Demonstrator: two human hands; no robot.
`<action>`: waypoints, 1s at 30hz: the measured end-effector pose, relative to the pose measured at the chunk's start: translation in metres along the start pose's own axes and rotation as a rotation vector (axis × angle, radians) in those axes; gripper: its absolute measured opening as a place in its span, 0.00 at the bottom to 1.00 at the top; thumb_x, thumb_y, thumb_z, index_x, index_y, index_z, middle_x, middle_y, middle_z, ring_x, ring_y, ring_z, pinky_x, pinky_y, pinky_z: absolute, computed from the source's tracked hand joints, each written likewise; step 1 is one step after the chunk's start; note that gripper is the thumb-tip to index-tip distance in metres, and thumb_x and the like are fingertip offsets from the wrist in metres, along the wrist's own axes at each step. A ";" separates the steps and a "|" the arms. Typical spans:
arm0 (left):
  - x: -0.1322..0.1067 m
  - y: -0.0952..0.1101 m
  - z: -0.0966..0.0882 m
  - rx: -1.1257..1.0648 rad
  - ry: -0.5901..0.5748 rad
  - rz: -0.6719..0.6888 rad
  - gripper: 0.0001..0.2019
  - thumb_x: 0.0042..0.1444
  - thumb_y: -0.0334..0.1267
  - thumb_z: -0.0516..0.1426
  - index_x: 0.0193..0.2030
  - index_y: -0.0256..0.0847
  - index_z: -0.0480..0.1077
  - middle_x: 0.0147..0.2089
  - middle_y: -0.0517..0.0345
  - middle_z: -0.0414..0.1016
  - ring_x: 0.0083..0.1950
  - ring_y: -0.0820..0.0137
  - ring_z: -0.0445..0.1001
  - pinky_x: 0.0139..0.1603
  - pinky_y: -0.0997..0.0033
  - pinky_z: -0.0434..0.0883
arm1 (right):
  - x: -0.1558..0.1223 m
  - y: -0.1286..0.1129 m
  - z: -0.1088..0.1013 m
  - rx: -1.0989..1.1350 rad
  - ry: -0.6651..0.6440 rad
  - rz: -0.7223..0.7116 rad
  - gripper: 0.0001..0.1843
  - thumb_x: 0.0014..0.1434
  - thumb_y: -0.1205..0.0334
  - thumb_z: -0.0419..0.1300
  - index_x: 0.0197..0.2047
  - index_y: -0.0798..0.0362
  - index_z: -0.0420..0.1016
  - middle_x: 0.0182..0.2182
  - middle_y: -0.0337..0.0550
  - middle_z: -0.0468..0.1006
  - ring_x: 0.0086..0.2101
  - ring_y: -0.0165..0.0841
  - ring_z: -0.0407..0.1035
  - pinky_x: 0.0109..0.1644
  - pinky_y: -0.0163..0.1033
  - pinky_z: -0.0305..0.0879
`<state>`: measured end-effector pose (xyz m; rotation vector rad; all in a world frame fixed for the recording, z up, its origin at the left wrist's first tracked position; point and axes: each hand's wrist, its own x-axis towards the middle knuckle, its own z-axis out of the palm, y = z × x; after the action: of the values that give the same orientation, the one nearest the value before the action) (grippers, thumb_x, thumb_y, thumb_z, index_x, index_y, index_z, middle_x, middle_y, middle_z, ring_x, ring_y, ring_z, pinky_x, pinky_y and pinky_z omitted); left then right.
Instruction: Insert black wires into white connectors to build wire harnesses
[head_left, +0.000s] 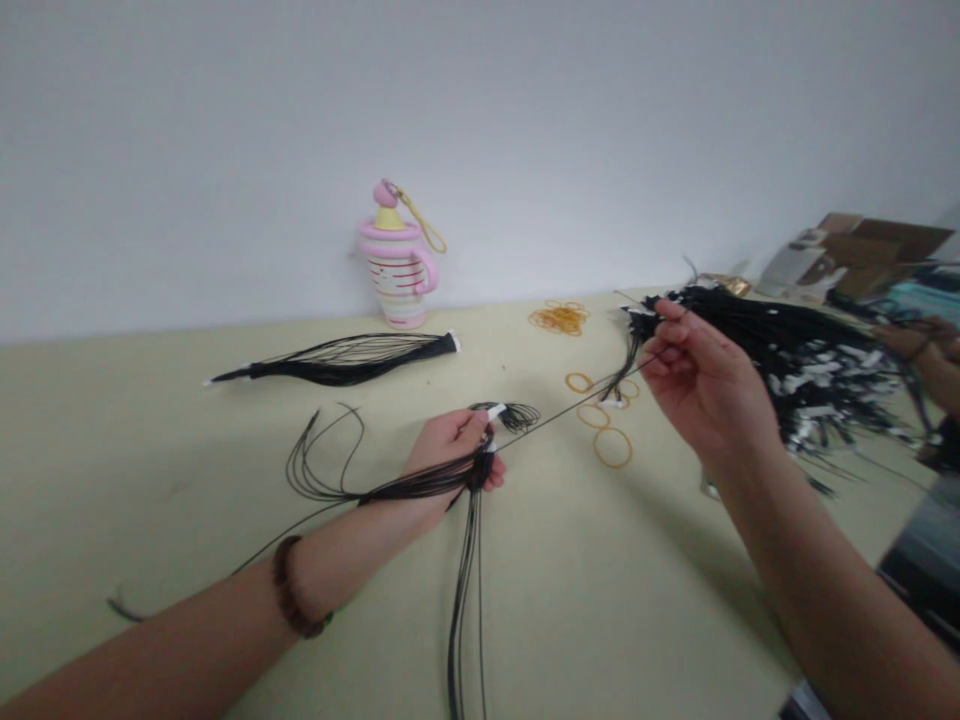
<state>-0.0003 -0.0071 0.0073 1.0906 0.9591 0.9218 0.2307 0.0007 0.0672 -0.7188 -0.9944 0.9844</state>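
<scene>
Your left hand (pixel 454 445) is closed around a bunch of black wires (pixel 420 485) near the middle of the table (pixel 150 450). The bunch's white-tipped ends fan out just past your thumb, and its long tails loop off to the left and hang down toward the near edge. Your right hand (pixel 701 390) is raised toward the right side, its thumb and fingertips pinched on a single black wire (pixel 570 408) that runs taut from that pinch down to your left hand. Just behind your right hand lies a big pile of black wires (pixel 787 340) with white connectors, spread along the table's far right part. Between your two hands, a few loose rubber bands (pixel 613 447) lie flat on the table, and a small heap of rubber bands (pixel 559 318) sits near the far edge. A finished wire bundle (pixel 345 360) lies left of centre toward the far edge, with a pink striped cup (pixel 397 265) standing behind it against the wall. A dark beaded bracelet (pixel 292 600) circles your left wrist. Cardboard boxes (pixel 870 245) stand at the far right corner, and another person's hand (pixel 919 340) shows at the right edge.
</scene>
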 end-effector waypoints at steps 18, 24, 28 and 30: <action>0.004 -0.005 0.000 0.051 0.054 0.024 0.12 0.53 0.45 0.51 0.32 0.35 0.63 0.15 0.61 0.66 0.16 0.75 0.66 0.15 0.79 0.61 | -0.050 0.068 0.037 -1.074 -0.504 -0.235 0.12 0.55 0.67 0.51 0.22 0.57 0.66 0.16 0.34 0.62 0.19 0.21 0.55 0.23 0.29 0.48; 0.008 -0.009 -0.002 0.046 0.022 0.010 0.12 0.53 0.44 0.51 0.33 0.36 0.63 0.15 0.60 0.67 0.15 0.74 0.66 0.15 0.78 0.62 | -0.054 0.082 0.041 -1.036 -0.577 -0.121 0.11 0.55 0.69 0.49 0.21 0.56 0.62 0.17 0.33 0.60 0.20 0.21 0.54 0.24 0.27 0.48; 0.006 -0.009 -0.002 0.066 0.005 0.019 0.12 0.53 0.45 0.51 0.33 0.36 0.62 0.15 0.59 0.68 0.15 0.73 0.66 0.14 0.78 0.62 | -0.051 0.084 0.039 -1.008 -0.581 -0.092 0.12 0.56 0.67 0.49 0.21 0.56 0.61 0.17 0.32 0.60 0.21 0.22 0.54 0.24 0.27 0.48; 0.006 -0.009 -0.002 0.068 -0.002 0.027 0.12 0.53 0.45 0.51 0.33 0.36 0.62 0.16 0.59 0.68 0.16 0.74 0.67 0.15 0.79 0.62 | -0.051 0.084 0.039 -1.001 -0.558 -0.091 0.13 0.57 0.66 0.49 0.21 0.56 0.61 0.17 0.32 0.59 0.21 0.22 0.53 0.24 0.27 0.47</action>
<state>0.0004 -0.0027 -0.0028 1.1643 0.9822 0.9152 0.1561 -0.0099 -0.0073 -1.2225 -2.0441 0.5595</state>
